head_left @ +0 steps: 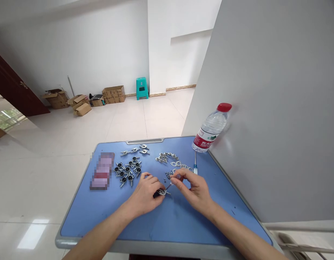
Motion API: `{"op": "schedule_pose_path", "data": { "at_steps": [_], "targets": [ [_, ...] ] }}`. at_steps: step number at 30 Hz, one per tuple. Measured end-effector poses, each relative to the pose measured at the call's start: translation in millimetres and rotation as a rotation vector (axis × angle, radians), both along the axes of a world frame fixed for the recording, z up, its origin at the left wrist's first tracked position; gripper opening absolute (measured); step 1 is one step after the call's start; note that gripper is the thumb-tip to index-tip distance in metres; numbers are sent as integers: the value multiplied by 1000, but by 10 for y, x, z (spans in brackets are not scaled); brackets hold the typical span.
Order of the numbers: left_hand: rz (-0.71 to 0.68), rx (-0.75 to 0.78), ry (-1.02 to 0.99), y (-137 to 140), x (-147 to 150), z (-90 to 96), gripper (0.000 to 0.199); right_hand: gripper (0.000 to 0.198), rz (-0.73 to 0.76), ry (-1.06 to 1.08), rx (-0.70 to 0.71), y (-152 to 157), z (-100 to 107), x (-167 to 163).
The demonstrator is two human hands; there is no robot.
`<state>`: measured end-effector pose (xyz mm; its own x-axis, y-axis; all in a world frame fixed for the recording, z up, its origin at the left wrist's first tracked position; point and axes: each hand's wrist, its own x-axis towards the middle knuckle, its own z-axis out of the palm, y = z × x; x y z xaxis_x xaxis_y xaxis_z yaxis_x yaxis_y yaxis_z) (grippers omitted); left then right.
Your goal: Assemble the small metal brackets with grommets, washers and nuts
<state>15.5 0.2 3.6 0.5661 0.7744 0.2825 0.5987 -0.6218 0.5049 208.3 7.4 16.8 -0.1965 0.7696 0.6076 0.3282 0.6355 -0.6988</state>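
My left hand (pixel 146 193) is closed around a small silver metal fitting (pixel 163 192) near the middle of the table, its fingers covering part of it. Between thumb and fingertips, my right hand (pixel 195 189) pinches a small screwdriver (pixel 170 184) with a clear handle. The shaft slants down to the fitting; the exact contact of the tip is too small to tell. Just beyond the right fingertips lies a pile of tiny screws (pixel 168 174). Flat silver plates (pixel 176 164) with holes and several bent metal pieces (pixel 167 156) lie farther back.
On the blue table (pixel 167 224), several fittings with black discs (pixel 127 169) are grouped at left, near a blurred pinkish rectangle (pixel 103 171). More silver fittings (pixel 134 150) lie behind. A blue-handled screwdriver (pixel 195 168) and a red-capped water bottle (pixel 212 126) stand near the grey panel at right.
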Motion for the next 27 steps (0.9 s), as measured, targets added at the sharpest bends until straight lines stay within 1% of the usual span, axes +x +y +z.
{"op": "schedule_pose_path", "data": {
  "at_steps": [3,6,7,9,11,12,14,17,22,27],
  "targets": [
    [56,5,-38,19,-33,82,12,8,-71,125,1,1,30,21],
    [139,48,-57,110,-162,240,8,8,-104,149,21,0,63,26],
    [200,73,-54,165,-239,301,8,8,-104,143,28,-2,71,26],
    [372,103,-6,304,-436,414,10,8,-93,127,42,-9,81,24],
    [561,83,122,459,-652,491,11,7,-74,113,53,-18,86,25],
    [602,70,148,530,-750,511,12,7,-64,107,58,-22,87,27],
    [632,41,187,645,-900,511,13,8,-45,95,76,-27,89,31],
    [631,-11,243,741,-987,441,14,9,-32,62,102,-31,86,37],
    [645,-46,276,813,-934,290,18,9,-9,14,117,-33,75,47],
    [638,-49,259,897,-867,193,21,7,-16,-32,159,-29,91,56]
  ]
}}
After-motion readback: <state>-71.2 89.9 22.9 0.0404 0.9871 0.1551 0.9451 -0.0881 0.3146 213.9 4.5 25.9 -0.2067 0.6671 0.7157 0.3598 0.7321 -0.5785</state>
